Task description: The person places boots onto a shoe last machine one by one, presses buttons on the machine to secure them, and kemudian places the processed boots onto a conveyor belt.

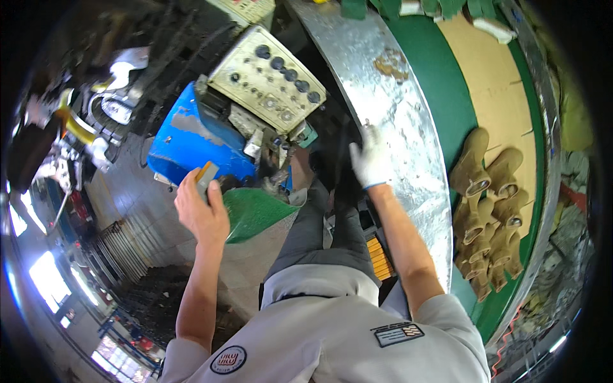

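Note:
My left hand (203,214) is bare and closed around a small flat block (205,180) with a grey face and an orange-yellow edge. Just beyond it stands a blue metal housing (198,137) with worn paint, and a green sheet-like piece (258,214) lies to its right. My right hand (370,159) wears a white glove with a blue cuff. It is over the edge of the shiny metal table (415,166), thumb apart from the fingers. Whether the glove touches the metal is hard to tell.
A cream control box (268,80) with several black knobs stands ahead. On the right, several brown boot-shaped pieces (471,163) lie on a green and tan belt (447,83). Several orange-yellow bars (379,258) sit below the table edge. Machinery (83,121) fills the far left.

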Available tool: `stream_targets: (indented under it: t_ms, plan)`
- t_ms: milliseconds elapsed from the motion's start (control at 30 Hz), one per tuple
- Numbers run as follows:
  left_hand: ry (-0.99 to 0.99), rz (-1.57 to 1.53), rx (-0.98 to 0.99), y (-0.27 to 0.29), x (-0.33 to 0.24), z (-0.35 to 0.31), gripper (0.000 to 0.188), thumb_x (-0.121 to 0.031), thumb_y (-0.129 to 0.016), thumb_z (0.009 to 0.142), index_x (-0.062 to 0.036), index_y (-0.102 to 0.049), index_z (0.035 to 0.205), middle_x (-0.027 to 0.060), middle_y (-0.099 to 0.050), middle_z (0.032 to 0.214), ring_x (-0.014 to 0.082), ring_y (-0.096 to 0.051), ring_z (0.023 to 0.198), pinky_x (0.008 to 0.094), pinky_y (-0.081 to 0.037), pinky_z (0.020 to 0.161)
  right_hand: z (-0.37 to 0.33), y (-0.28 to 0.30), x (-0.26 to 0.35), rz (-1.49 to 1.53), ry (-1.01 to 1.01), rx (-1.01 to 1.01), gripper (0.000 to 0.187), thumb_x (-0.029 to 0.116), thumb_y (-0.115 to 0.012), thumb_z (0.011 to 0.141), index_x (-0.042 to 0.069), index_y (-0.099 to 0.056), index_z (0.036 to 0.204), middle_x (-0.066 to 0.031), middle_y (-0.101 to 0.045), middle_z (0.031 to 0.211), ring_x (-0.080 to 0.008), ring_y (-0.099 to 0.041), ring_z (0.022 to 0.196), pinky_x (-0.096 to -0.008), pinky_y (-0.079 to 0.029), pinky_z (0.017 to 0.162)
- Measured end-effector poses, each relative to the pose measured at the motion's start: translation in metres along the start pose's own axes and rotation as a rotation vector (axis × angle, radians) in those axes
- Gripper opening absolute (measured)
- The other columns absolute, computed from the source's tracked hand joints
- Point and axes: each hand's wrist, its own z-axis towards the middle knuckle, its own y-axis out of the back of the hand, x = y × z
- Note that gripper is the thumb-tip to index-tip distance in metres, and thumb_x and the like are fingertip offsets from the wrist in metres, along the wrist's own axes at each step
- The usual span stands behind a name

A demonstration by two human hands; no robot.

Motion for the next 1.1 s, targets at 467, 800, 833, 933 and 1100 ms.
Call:
stream_targets:
  t_ms: [467, 800, 833, 933, 1100]
  plan:
    - [0.190, -0.133, 0.059, -0.025, -0.008, -0.005, 0.047, -0.033, -0.039, 0.109, -0.0008, -0.049, 0.142, 0.0171, -0.054, 0.132, 0.0219, -0.055, 0.122, 0.0354, -0.050, 0.104, -0.140, -0.440, 0.011, 1.742, -1.337, 0.727, 0.020, 0.020, -0.065, 0.099, 0.005, -0.067, 0.112, -0.0100, -0.072, 0.091, -0.0222, -0.068, 0.065, -0.0380, -0.050, 0.051]
    - [-0.324, 0.444, 0.190, -0.003, 0.017, -0.003, 0.063, -0.051, -0.026, 0.109, -0.0012, -0.057, 0.133, 0.0214, -0.054, 0.138, 0.0325, -0.059, 0.122, 0.0460, -0.054, 0.102, -0.114, -0.494, 0.088, 2.012, -1.189, 0.340, 0.020, 0.012, -0.069, 0.095, 0.002, -0.076, 0.111, -0.0093, -0.074, 0.088, -0.0185, -0.066, 0.072, -0.0355, -0.055, 0.062]
    - [-0.256, 0.405, 0.176, -0.003, 0.019, -0.008, 0.064, -0.051, -0.025, 0.109, -0.0006, -0.057, 0.132, 0.0213, -0.054, 0.138, 0.0319, -0.059, 0.122, 0.0450, -0.055, 0.102, -0.120, -0.484, 0.092, 2.048, -1.253, 0.326, 0.020, 0.009, -0.069, 0.095, 0.001, -0.075, 0.112, -0.0096, -0.074, 0.090, -0.0185, -0.067, 0.072, -0.0345, -0.055, 0.063]
    - [-0.141, 0.266, 0.159, -0.007, 0.015, -0.009, 0.064, -0.048, -0.024, 0.110, 0.0022, -0.056, 0.132, 0.0202, -0.054, 0.137, 0.0302, -0.059, 0.121, 0.0431, -0.056, 0.101, -0.113, -0.465, 0.096, 1.969, -1.207, 0.337, 0.023, 0.007, -0.071, 0.094, -0.002, -0.074, 0.115, -0.0108, -0.076, 0.096, -0.0179, -0.069, 0.075, -0.0321, -0.056, 0.065]
    - [0.121, 0.127, 0.091, -0.028, -0.019, -0.007, 0.062, -0.045, -0.026, 0.110, 0.0062, -0.052, 0.134, 0.0186, -0.053, 0.135, 0.0272, -0.061, 0.117, 0.0392, -0.058, 0.096, -0.099, -0.455, 0.089, 1.403, -0.891, 0.616, 0.030, 0.028, -0.070, 0.097, 0.005, -0.076, 0.114, -0.0079, -0.077, 0.092, -0.0174, -0.071, 0.074, -0.0316, -0.055, 0.064]
